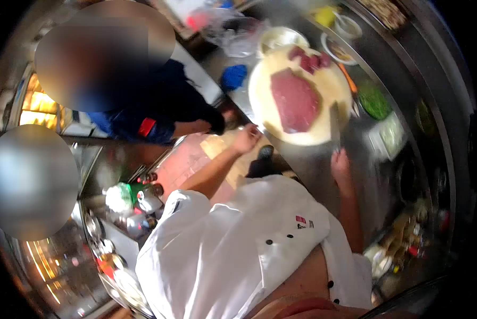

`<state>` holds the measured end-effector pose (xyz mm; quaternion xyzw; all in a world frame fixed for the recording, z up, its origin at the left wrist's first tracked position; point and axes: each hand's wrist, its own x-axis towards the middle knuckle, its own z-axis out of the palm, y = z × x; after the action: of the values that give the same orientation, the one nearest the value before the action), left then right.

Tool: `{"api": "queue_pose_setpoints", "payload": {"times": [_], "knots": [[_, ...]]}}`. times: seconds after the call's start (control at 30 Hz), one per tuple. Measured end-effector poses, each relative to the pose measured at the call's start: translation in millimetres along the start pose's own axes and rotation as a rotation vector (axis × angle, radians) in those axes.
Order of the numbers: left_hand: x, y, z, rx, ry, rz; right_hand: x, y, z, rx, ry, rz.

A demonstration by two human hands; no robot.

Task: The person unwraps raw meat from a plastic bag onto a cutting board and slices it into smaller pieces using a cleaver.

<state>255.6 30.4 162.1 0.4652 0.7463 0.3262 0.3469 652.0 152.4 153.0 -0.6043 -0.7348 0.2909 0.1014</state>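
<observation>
My right hand [341, 162] is closed around the handle of a knife [334, 123]. Its blade lies over the right side of a round, pale cutting board [259, 101]. A large slab of raw red meat [295, 101] rests in the middle of the board, with several smaller meat pieces [308, 60] near the far edge. Just off the board's near left rim, my left hand [246, 140] hangs with loosely bent fingers and appears to hold nothing. Blur softens the finger detail.
Beyond the board are a bowl [283, 40] and plastic bags [235, 34]; a blue bundle [234, 77] lies left. On the right sit an orange-handled tool [348, 78], chopped greens [375, 102] and a white container [387, 135]. A co-worker in dark clothing [142, 111] stands at left.
</observation>
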Motion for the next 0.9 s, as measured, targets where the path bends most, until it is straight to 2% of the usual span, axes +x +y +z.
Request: {"api": "queue_pose_setpoints", "payload": {"times": [0.07,0.27,0.4,0.43,0.47,0.5,0.6,0.63,0.67,0.77,0.83,0.9], "knots": [[30,-7,-4,0.057,0.047,0.044,-6,-19,-6,-0.019,-0.003,0.038],[122,-19,-13,-0.201,0.07,0.167,-12,-82,-30,-0.059,-0.145,0.346],[162,10,-10,-0.179,0.069,0.286,-16,-116,-31,0.046,-0.14,0.541],[172,9,-3,-0.188,0.066,0.282,-16,-115,-26,0.057,-0.102,0.5],[187,-11,11,-0.311,-0.04,0.272,-16,-113,-22,0.069,-0.064,0.452],[187,-3,5,-0.102,0.009,0.377,-18,-114,-18,0.065,-0.064,0.461],[196,-19,9,-0.224,-0.042,0.345,-15,-120,-12,0.016,0.041,0.361],[193,-18,2,-0.142,-0.004,0.416,-14,-122,-11,0.042,-0.006,0.474],[184,-17,-5,-0.149,-0.012,0.369,-16,-123,-10,0.068,-0.053,0.587],[161,-35,-19,-0.194,-0.062,0.252,-19,-93,12,0.142,0.056,0.461],[135,-45,-25,-0.169,-0.068,0.229,-16,-133,-10,0.014,0.023,0.648],[100,-53,-36,-0.139,-0.049,0.208,-19,-98,-4,0.187,0.021,0.385]]}}
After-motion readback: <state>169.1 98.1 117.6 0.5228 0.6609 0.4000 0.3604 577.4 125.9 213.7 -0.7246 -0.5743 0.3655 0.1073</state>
